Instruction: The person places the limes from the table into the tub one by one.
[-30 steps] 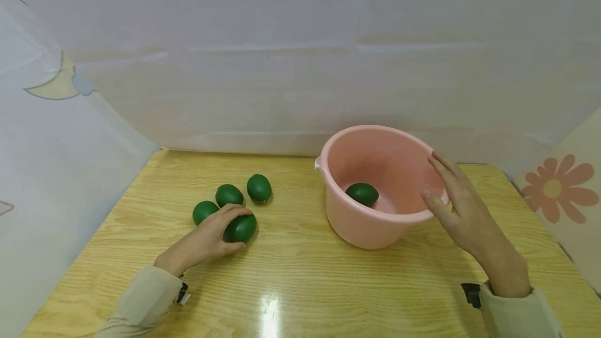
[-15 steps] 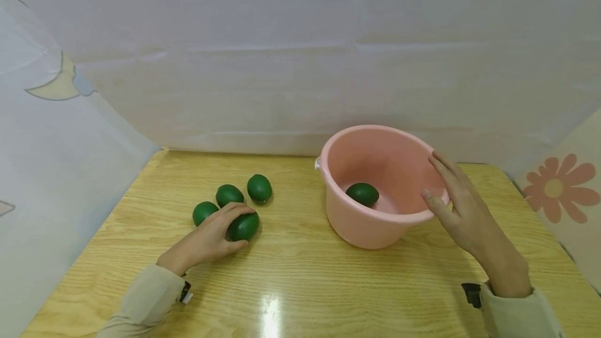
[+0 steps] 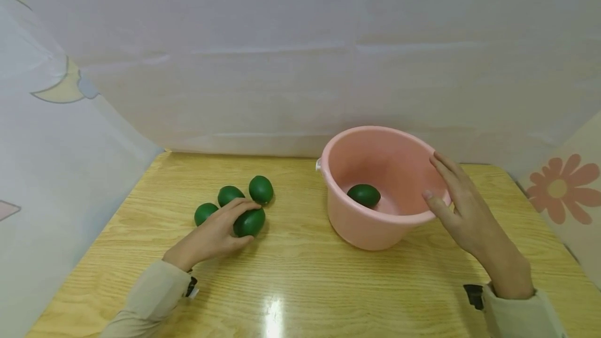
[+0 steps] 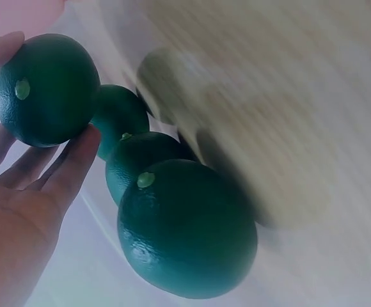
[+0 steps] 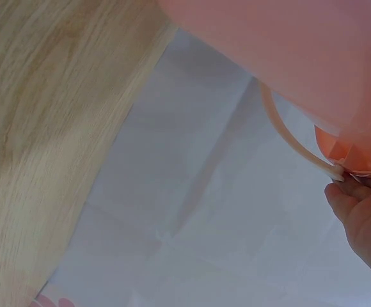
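My left hand (image 3: 229, 227) grips a dark green lime (image 3: 251, 221) on the wooden table, thumb under it and fingers over it. In the left wrist view the held lime (image 4: 45, 89) sits between my fingertips (image 4: 70, 166). Three more limes (image 3: 205, 213) (image 3: 229, 194) (image 3: 261, 189) lie close behind it, and they fill the left wrist view as well (image 4: 185, 227). A pink bucket (image 3: 357, 228) stands to the right with one lime (image 3: 363, 195) inside. My right hand (image 3: 457, 207) rests against the bucket's right rim with straight fingers and its thumb at the rim. In the right wrist view my fingertips (image 5: 358, 204) touch the bucket (image 5: 300, 57) by its handle.
The wooden table (image 3: 305, 275) is walled by pale cloth at the back and left. A panel with a flower print (image 3: 559, 189) stands at the right edge. Bare wood lies between the limes and the bucket and along the front.
My left hand has shifted the gripped lime slightly to the right and away from me, nearer the other limes. The right hand and the bucket have stayed put.
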### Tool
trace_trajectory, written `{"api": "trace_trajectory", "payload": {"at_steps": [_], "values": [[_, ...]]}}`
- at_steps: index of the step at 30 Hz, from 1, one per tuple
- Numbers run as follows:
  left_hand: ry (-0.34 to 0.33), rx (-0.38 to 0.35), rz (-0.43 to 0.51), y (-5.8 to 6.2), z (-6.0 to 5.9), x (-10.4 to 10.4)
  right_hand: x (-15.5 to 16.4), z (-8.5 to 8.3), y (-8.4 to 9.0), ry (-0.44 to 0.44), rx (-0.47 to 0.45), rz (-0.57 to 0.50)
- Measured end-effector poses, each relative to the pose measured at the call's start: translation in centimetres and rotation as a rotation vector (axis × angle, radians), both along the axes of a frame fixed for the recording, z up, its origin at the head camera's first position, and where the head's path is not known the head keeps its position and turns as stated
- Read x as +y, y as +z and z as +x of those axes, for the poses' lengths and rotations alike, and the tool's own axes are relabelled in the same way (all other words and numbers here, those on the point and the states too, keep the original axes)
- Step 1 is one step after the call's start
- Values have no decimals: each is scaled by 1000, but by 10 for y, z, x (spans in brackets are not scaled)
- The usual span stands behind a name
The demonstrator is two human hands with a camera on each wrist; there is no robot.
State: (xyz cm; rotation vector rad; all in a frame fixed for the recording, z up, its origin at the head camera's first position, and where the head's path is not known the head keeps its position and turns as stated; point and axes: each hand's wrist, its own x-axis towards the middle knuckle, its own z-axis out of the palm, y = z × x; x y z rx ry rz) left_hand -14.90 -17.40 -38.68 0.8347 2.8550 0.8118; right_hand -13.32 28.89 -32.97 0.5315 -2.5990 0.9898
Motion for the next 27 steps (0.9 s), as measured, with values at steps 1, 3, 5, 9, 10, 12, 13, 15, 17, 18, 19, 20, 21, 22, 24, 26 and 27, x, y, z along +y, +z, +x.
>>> {"api": "trace_trajectory", "payload": {"at_steps": [1,3,5,9,10,12,13,15,17,18,19,20,21,22,24,26,27], "values": [[-1,5,0,0,-1,1,0,0,0,1,-3,1],[-4,14,0,1,-1,2,0,0,0,1,-7,3],[-8,23,1,2,-2,3,0,1,0,1,-12,4],[-19,34,7,5,-4,6,0,1,-1,2,-15,2],[-21,36,9,6,-4,6,0,1,-1,1,-13,0],[-25,36,13,8,-5,8,0,2,-1,0,-9,0],[-27,38,16,9,-5,8,0,2,-1,-1,-6,0],[-30,40,23,11,-5,10,0,1,-1,-2,0,1],[-32,44,30,14,-4,12,0,1,-1,-2,6,2],[-32,46,34,14,-4,12,0,1,-1,-2,8,3],[-33,50,37,15,-4,13,0,0,-1,-2,10,4],[-32,53,39,16,-4,14,0,0,-1,-3,12,4],[-32,58,42,17,-3,15,1,0,-1,-3,12,5],[-32,63,46,17,-3,16,1,0,-1,-3,13,6],[-31,74,54,18,-3,17,1,0,-1,-4,13,7],[-28,82,60,19,-3,18,0,0,-1,-5,15,7],[-27,85,61,19,-3,18,0,0,-1,-4,15,6]]}}
